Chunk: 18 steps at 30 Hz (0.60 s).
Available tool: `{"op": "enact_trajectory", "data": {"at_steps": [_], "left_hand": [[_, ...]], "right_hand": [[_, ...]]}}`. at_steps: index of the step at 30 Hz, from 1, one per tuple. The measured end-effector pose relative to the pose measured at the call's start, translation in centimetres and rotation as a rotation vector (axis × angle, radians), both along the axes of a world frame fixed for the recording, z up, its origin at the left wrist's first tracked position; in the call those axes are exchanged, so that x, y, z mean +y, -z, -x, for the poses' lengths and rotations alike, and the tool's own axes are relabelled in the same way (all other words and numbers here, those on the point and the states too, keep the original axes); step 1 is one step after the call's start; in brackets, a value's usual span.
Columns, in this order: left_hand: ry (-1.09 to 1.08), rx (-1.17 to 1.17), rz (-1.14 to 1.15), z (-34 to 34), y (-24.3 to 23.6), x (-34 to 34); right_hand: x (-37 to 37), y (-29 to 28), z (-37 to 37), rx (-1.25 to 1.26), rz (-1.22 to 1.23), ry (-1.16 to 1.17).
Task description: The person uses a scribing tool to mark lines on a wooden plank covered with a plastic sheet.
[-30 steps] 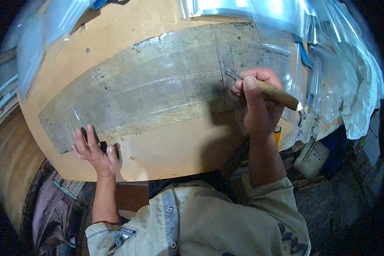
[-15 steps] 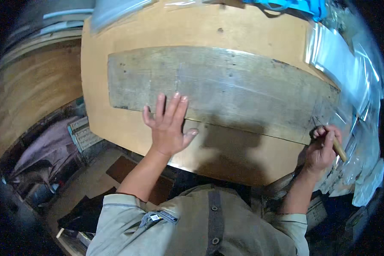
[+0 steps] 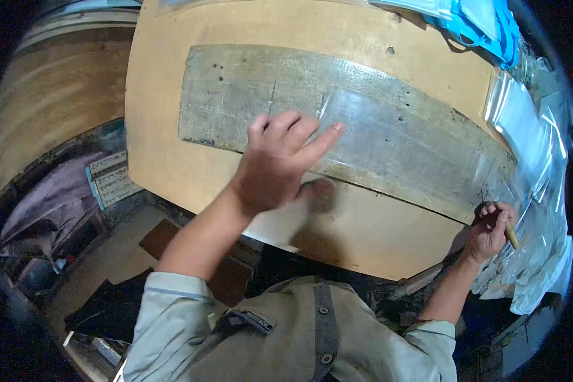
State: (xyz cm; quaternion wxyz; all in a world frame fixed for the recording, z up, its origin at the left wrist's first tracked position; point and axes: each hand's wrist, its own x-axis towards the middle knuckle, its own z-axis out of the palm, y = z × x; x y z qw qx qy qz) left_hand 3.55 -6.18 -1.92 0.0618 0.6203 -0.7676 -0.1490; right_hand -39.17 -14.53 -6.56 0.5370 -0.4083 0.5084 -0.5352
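Left hand (image 3: 270,169): changed from the flat, spread pose of half a second earlier to a bent one, with the palm arched over the near edge of the long grey board (image 3: 235,95). Its fingers are loosely curved and slightly parted, the index reaching furthest right and the thumb standing well away from them; whether the fingertips touch the surface cannot be told. Just beyond the index finger is the bright left edge of a clear plastic sheet (image 3: 388,137), which lies on the board and extends toward its right end. Right hand (image 3: 490,232): as before, at the board's right end, fingers closed around a slender wooden-handled tool (image 3: 511,232), the thin tip directed away from the body near the board's corner. The board lies on a tan table (image 3: 375,219); loose clear plastic (image 3: 535,267) is heaped just right of the right hand, and a blue bag (image 3: 506,38) lies at the far right. Lettering: a small label (image 3: 258,322) on the shirt (image 3: 277,356) bears marks too small to read.
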Motion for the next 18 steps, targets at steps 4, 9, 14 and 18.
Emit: {"op": "enact_trajectory", "data": {"at_steps": [4,9,14,18], "left_hand": [[0.151,0.01,-0.026,-2.9,-1.3,-1.7],[0.29,-0.072,-0.087,-5.0,-0.2,-2.9],[0.277,0.024,-0.137,-5.6,-0.3,-3.2],[0.323,-0.007,-0.149,-5.9,-0.4,-3.4]], "right_hand": [[-0.1,0.1,0.1,-0.027,-0.001,0.018],[-0.2,0.1,0.1,0.013,0.0,0.027],[-0.3,0.1,0.0,0.021,0.016,0.028],[-0.3,0.0,0.2,0.031,0.017,0.018]]}}
